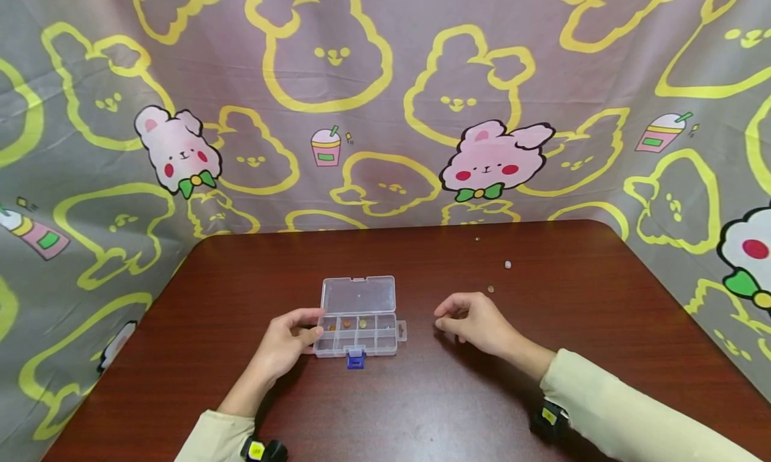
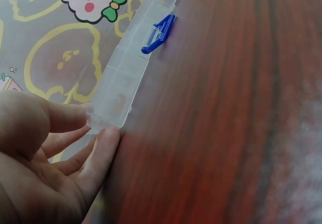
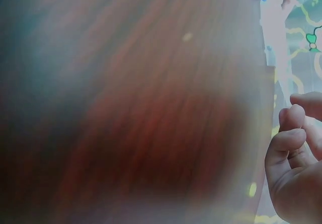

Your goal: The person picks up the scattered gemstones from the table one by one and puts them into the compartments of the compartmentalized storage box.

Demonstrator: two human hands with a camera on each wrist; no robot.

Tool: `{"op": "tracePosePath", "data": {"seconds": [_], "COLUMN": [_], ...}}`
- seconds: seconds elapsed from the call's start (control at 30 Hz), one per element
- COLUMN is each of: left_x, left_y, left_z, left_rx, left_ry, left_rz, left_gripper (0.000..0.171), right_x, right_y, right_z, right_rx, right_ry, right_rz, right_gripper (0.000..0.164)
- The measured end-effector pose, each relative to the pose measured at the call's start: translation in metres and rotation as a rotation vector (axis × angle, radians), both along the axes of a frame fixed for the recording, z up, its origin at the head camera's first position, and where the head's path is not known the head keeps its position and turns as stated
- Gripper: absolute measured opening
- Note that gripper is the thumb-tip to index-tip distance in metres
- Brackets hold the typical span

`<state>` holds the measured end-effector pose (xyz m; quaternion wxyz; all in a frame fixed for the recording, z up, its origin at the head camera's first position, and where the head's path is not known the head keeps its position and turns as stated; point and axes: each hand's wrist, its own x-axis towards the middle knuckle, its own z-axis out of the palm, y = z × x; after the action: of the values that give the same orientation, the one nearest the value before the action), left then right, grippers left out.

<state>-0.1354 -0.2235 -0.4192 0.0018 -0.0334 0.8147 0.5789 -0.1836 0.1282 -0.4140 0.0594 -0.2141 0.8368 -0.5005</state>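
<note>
A clear plastic compartment box [image 1: 355, 345] lies with its lid [image 1: 358, 296] folded back and its blue latch [image 1: 356, 361] toward the front. My left hand [image 1: 286, 341] grips the box's left end, thumb over the rim. The back row of compartments holds an amber bead [image 1: 331, 328], an orange bead [image 1: 347, 323], a yellowish bead [image 1: 363, 323] and a tiny pale piece [image 1: 387, 328]. My right hand [image 1: 478, 323] hovers to the right of the box, fingers loosely bent; nothing shows between thumb and forefinger.
On the table [image 1: 482, 408], beyond my right hand, lie a brownish bead [image 1: 490, 289], a white bead [image 1: 508, 264] and a tiny gold piece [image 1: 478, 239]. A hanging tab [image 1: 401, 331] sticks out from the box's right end. Patterned cloth [image 1: 385, 100] surrounds the table's back and sides.
</note>
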Motion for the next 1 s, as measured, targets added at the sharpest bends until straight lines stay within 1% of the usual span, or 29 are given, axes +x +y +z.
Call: {"op": "tracePosePath", "data": {"seconds": [0.27,0.6,1.0], "left_x": [0.000,0.000,0.000], "left_y": [0.000,-0.001,0.000], "left_z": [0.000,-0.001,-0.001], "left_rx": [0.000,0.000,0.001], "left_ry": [0.004,0.003,0.000], "left_rz": [-0.005,0.003,0.003], "left_gripper": [0.031,0.030,0.031], "right_x": [0.004,0.009,0.004], "right_y": [0.021,0.038,0.052], "right_z": [-0.002,0.001,0.000], "right_rx": [-0.002,-0.024,-0.015], "right_ry": [-0.021,-0.047,-0.032], "right_rz": [-0.027,-0.054,-0.078], "right_gripper": [0.011,0.015,0.020]}}
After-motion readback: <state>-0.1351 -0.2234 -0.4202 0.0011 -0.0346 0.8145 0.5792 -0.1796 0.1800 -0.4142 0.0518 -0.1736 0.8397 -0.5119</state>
